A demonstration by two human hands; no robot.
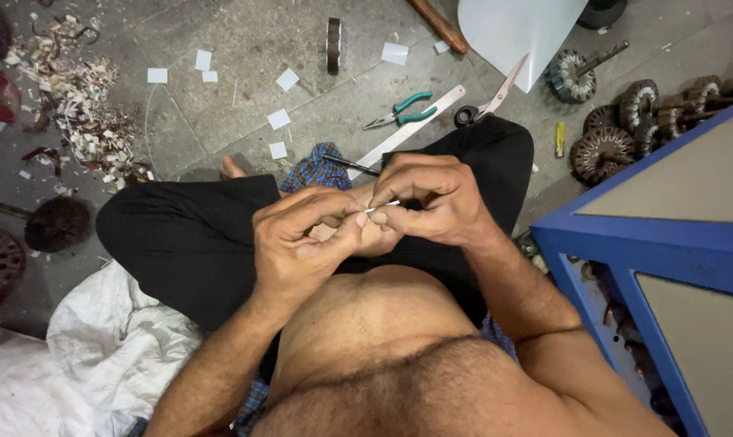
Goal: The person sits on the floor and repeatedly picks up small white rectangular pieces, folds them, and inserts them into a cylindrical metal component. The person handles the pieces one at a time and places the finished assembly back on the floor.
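Head view, looking down at a person seated cross-legged on a grey stone floor (245,48). Both hands meet above the lap. The left hand (301,243) and right hand (435,202) each pinch one end of a thin white strip (381,208), fingertips closed tight on it, fingers curled. Just beyond the knees lie a white ruler (411,129), green-handled pliers (400,111) and scissors (492,101). A blue frame (625,239) crowds the right edge; small white paper squares (279,119) dot the open floor ahead.
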